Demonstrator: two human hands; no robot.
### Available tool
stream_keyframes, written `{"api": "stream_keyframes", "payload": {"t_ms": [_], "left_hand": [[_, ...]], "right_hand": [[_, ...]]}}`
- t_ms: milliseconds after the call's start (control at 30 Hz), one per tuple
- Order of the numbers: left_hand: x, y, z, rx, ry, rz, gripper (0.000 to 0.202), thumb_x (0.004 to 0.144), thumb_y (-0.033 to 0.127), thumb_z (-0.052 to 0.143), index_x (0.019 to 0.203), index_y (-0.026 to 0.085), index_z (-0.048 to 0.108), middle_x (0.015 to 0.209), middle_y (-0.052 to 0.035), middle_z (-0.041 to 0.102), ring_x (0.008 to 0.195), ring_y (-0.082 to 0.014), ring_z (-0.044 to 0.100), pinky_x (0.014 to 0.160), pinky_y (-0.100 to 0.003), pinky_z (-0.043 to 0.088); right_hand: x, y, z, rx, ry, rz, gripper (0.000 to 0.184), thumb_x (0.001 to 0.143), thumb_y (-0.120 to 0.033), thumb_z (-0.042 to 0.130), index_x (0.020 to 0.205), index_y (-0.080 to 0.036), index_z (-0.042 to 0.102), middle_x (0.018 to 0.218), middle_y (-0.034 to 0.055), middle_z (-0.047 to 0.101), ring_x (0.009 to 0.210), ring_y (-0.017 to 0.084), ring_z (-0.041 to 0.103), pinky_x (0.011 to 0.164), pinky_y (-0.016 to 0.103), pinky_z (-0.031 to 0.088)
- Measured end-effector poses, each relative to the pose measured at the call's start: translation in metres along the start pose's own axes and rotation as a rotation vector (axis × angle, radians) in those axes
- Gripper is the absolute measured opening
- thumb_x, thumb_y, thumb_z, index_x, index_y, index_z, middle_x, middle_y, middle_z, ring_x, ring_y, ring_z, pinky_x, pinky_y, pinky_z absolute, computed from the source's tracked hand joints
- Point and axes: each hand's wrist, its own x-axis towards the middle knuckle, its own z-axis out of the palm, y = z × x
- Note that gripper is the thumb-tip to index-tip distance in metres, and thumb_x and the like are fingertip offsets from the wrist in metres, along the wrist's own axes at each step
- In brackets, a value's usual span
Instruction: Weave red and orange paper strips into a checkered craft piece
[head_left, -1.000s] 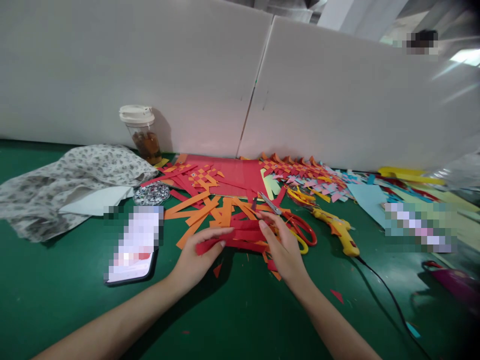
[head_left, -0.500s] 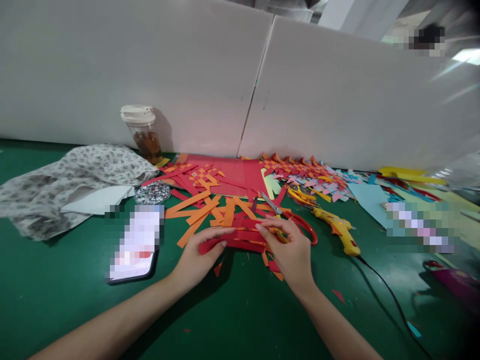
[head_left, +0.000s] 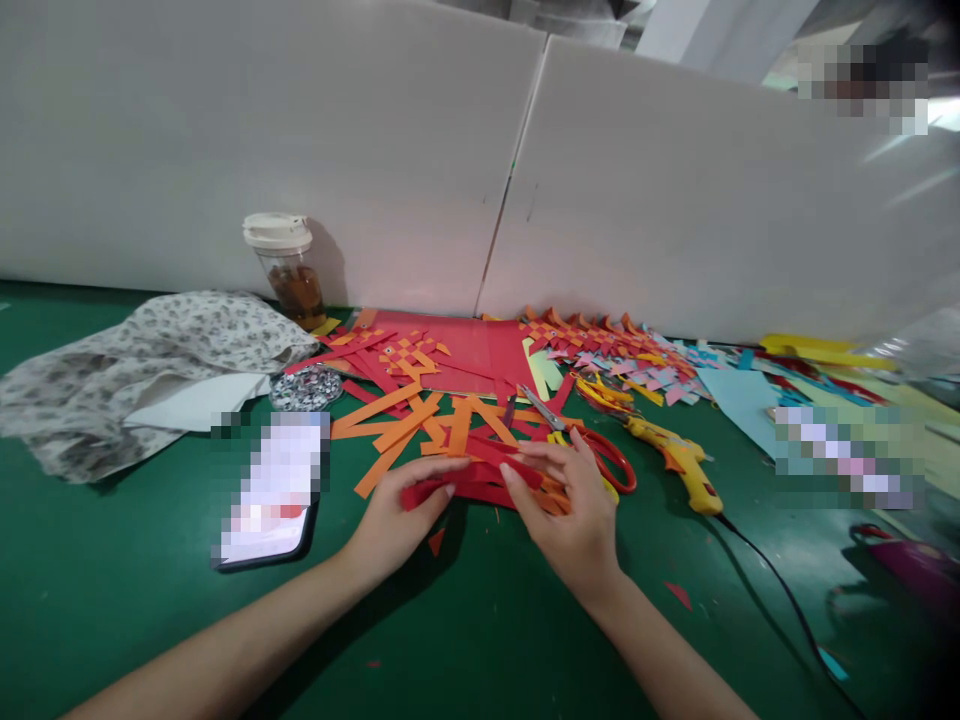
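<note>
Red paper strips stretch between my two hands, low over the green table. My left hand pinches their left ends, thumb below and fingers above. At the right ends, my right hand is closed, with its thumb pressed on a red strip and orange pieces showing under its fingers. Loose orange paper strips fan out just beyond my left hand. Scissors with red-orange handles lie right behind my right hand, partly hidden by it.
A yellow glue gun with a black cord lies to the right. At left are a phone, patterned cloth and lidded cup. Woven red-orange paper fish lie on a red sheet by the white partition.
My right fingers have shifted slightly left and closed over the strips' right ends. The red strip at the thumb now sits raised. My left hand stays almost still.
</note>
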Motion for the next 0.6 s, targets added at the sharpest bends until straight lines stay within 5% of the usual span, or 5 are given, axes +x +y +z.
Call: {"api": "stream_keyframes", "payload": {"t_ms": [467, 600], "left_hand": [[-0.0035, -0.0033, 0.0009, -0.041, 0.002, 0.027, 0.018, 0.08, 0.019, 0.052, 0.094, 0.023, 0.063, 0.103, -0.0051, 0.065, 0.1, -0.0196, 0.058, 0.091, -0.037, 0.045], [-0.0038, -0.0032, 0.0014, -0.013, 0.043, 0.018, 0.018, 0.079, 0.02, 0.055, 0.094, 0.024, 0.064, 0.107, -0.0054, 0.063, 0.115, -0.0212, 0.048, 0.095, -0.036, 0.041]], "right_hand": [[0.0014, 0.0027, 0.0013, -0.067, -0.236, -0.043, 0.019, 0.084, -0.023, 0.051, 0.099, -0.025, 0.063, 0.085, 0.0023, 0.068, 0.079, 0.018, 0.059, 0.097, 0.048, 0.031], [0.0021, 0.0044, 0.0002, -0.068, -0.266, -0.034, 0.024, 0.086, -0.023, 0.046, 0.102, -0.026, 0.063, 0.081, 0.0026, 0.065, 0.078, 0.018, 0.058, 0.094, 0.046, 0.033]]}}
